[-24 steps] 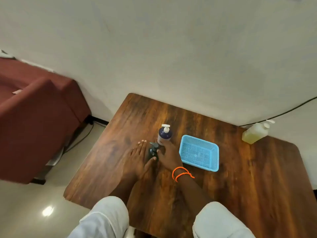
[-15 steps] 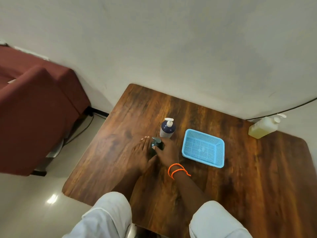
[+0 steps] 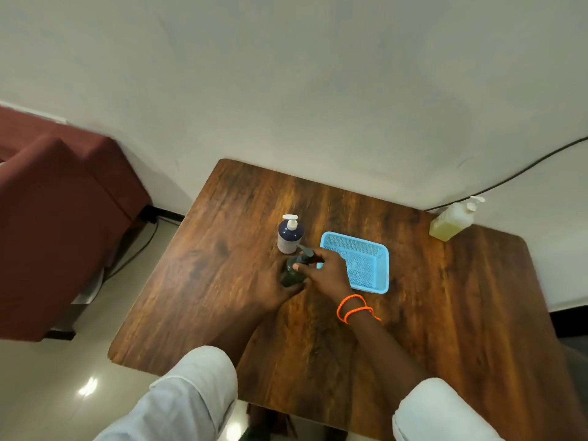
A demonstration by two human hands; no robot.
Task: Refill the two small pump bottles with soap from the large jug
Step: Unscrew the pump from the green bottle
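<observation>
A small dark green pump bottle [image 3: 292, 271] stands on the wooden table [image 3: 445, 313] near its middle. My left hand [image 3: 275, 286] grips the bottle's body from the left. My right hand [image 3: 327, 270], with orange bands at the wrist, pinches the bottle's pump top. Just behind stands a second small bottle [image 3: 289, 235], dark blue above and white below, with a white pump. The large jug of yellow soap [image 3: 450, 222], with a white pump, stands at the table's far right corner by the wall.
A light blue mesh basket [image 3: 361, 261] lies right of the bottles, partly behind my right hand. A dark red sofa [image 3: 54, 211] stands left of the table. A black cable [image 3: 509, 176] runs along the wall behind the jug.
My left hand, flat beside the green bottle before, now wraps round its body. My right hand has shifted onto the pump top. The camera view has tilted slightly.
</observation>
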